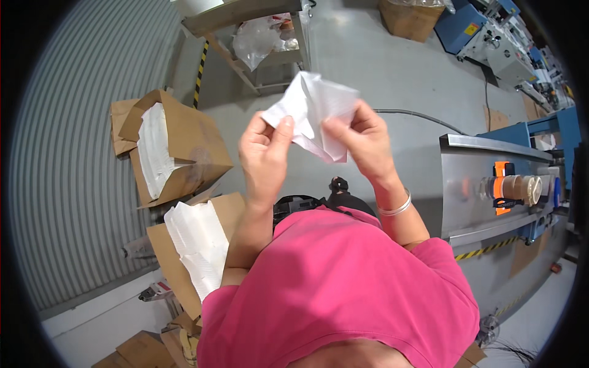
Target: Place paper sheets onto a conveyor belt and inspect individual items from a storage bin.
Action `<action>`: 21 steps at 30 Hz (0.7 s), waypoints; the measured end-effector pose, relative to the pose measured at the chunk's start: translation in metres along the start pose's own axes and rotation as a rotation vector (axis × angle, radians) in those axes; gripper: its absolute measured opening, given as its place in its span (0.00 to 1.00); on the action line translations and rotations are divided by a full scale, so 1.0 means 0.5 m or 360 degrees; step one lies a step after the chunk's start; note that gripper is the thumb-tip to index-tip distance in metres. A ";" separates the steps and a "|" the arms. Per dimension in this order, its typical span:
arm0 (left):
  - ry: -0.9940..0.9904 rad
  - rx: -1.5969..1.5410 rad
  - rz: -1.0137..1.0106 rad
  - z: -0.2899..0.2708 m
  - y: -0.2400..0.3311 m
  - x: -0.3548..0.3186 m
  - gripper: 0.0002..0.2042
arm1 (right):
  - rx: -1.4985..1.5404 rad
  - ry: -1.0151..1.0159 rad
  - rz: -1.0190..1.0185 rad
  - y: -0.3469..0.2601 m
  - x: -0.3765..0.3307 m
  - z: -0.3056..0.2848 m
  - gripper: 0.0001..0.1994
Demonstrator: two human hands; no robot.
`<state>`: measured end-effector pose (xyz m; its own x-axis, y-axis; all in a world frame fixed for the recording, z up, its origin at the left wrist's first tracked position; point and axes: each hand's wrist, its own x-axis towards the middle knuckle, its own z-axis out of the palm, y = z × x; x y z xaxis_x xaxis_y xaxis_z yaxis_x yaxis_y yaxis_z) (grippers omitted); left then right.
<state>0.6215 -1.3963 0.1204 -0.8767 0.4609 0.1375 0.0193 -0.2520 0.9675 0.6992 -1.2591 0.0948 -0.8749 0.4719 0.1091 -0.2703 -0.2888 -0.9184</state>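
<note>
In front of my chest I hold a folded piece of thin white paper point(311, 110) between both hands. My left hand point(264, 153) pinches its left edge, thumb on top. At its right side, my right hand point(368, 141) is closed on the paper, its thumb slightly blurred. The paper is creased, with layers standing apart in the middle; whether it is a single sheet, a bag or several pieces, I cannot tell. To the left, an open cardboard box point(199, 144) holds white paper stacks point(156, 150). Nearer my left elbow, more white paper point(199, 242) lies in another box.
A metal work surface point(469, 184) at the right carries tape rolls point(521, 189) and an orange item point(503, 168). A cart point(239, 18) with a plastic bag point(254, 43) stands ahead. Blue machinery point(460, 27) is at the far right, and a cable point(423, 116) crosses the floor.
</note>
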 end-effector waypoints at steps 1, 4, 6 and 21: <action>0.0040 -0.0053 0.0033 -0.012 0.001 0.004 0.04 | 0.0037 0.0150 -0.0072 -0.010 0.001 0.001 0.13; -0.0035 -0.0455 0.0003 -0.063 0.007 0.014 0.03 | 0.0105 0.0287 -0.0007 -0.023 0.002 -0.020 0.19; -0.0090 -0.0639 -0.0094 -0.072 0.016 0.018 0.04 | 0.0051 0.0306 -0.0001 -0.022 -0.007 -0.030 0.20; -0.0105 0.0039 0.0109 -0.032 0.034 -0.022 0.09 | -0.1876 -0.0518 -0.0841 -0.050 -0.028 0.044 0.13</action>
<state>0.6236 -1.4193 0.1321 -0.8396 0.4984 0.2162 0.0906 -0.2640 0.9603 0.7092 -1.2765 0.1245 -0.8735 0.0364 0.4855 -0.2420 0.8328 -0.4978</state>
